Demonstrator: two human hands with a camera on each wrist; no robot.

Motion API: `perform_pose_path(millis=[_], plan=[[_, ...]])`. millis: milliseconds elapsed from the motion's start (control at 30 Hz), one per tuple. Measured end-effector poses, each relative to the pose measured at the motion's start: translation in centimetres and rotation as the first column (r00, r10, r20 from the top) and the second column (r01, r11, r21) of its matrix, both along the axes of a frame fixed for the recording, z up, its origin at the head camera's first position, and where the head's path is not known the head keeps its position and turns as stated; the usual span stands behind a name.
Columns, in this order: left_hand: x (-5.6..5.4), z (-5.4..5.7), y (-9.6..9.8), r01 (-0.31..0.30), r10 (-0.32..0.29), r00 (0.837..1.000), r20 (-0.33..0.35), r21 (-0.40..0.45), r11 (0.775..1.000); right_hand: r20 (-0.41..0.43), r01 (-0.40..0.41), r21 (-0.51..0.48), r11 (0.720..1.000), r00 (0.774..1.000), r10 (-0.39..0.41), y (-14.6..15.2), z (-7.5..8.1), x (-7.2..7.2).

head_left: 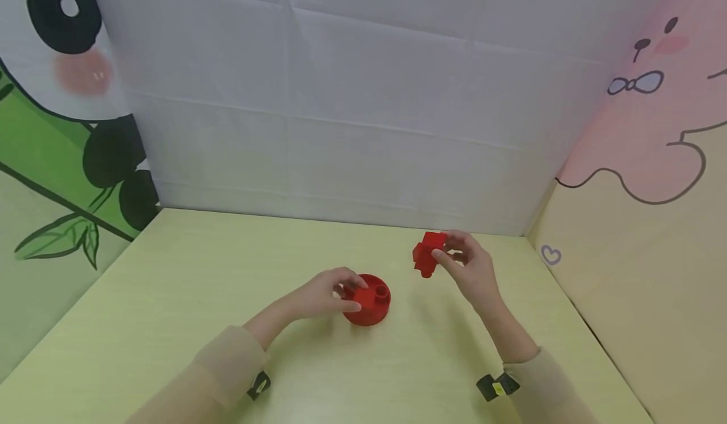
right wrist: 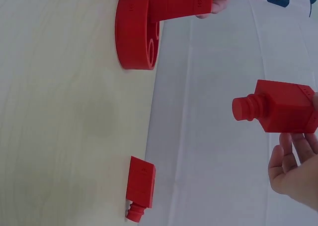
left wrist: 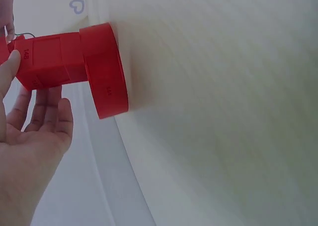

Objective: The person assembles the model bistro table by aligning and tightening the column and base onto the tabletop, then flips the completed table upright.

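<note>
My left hand (head_left: 324, 294) pinches an upright red rectangular block (left wrist: 49, 59) that stands in a round red base (left wrist: 107, 72) on the table. Round sockets show in the top of the base in the right wrist view. Thumb and fingers lie on opposite sides of the block. To the right, my right hand (head_left: 468, 266) holds up a second red block (right wrist: 285, 107) with a ribbed round peg at one end. This peg points down toward the table, and the block is clear of the base.
Another red pegged block (right wrist: 140, 184) lies on the pale wooden table (head_left: 187, 272), beyond the right hand's block. A white sheet (head_left: 363, 108) hangs behind the table. Printed panels stand at left and right.
</note>
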State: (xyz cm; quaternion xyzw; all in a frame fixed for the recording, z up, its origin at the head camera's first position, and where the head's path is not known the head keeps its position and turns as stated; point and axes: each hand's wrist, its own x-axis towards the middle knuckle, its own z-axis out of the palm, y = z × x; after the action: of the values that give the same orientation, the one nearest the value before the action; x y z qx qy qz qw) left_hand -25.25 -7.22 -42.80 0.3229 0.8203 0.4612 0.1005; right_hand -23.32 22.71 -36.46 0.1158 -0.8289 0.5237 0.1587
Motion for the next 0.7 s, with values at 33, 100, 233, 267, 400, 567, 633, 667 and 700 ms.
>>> perform_pose_path(millis=[33,100,233,267,400,567,633,667,700], plan=[[-0.2,0.0,-0.2,0.013,-0.013,1.000,0.000,0.003,1.000,0.010,-0.008,-0.017,1.000,1.000,0.008,-0.3,0.1,0.2],[-0.5,-0.1,-0.4,0.031,-0.031,0.999,0.007,0.008,0.999,0.025,-0.020,-0.025,0.999,0.999,0.020,-1.0,0.1,0.7],[-0.9,0.0,-0.9,0.047,-0.047,0.998,0.033,0.004,0.999,0.048,-0.047,-0.046,0.998,0.998,0.049,-2.0,-0.3,1.2],[-1.0,0.0,-1.1,0.049,-0.049,0.998,0.043,0.006,0.999,0.051,-0.054,-0.050,0.997,0.997,0.057,-2.1,-0.8,1.1],[-1.5,0.0,-1.4,0.066,-0.067,0.995,0.070,0.016,0.998,0.064,-0.083,-0.082,0.993,0.994,0.089,-2.2,-2.9,0.0],[-2.0,0.1,-1.8,0.084,-0.085,0.992,0.096,0.018,0.996,0.059,-0.093,-0.048,0.995,0.994,0.096,-2.5,-4.5,-0.6],[-2.2,0.0,-1.9,0.087,-0.088,0.991,0.102,0.017,0.996,0.063,-0.091,-0.037,0.995,0.994,0.093,-2.6,-4.9,-0.7],[-2.3,0.0,-2.0,0.088,-0.090,0.990,0.106,0.019,0.996,0.066,-0.088,-0.030,0.996,0.994,0.090,-2.6,-5.1,-0.7],[-2.4,-0.1,-2.1,0.091,-0.093,0.990,0.108,0.022,0.996,0.069,-0.088,-0.024,0.996,0.994,0.089,-2.7,-5.3,-0.7]])
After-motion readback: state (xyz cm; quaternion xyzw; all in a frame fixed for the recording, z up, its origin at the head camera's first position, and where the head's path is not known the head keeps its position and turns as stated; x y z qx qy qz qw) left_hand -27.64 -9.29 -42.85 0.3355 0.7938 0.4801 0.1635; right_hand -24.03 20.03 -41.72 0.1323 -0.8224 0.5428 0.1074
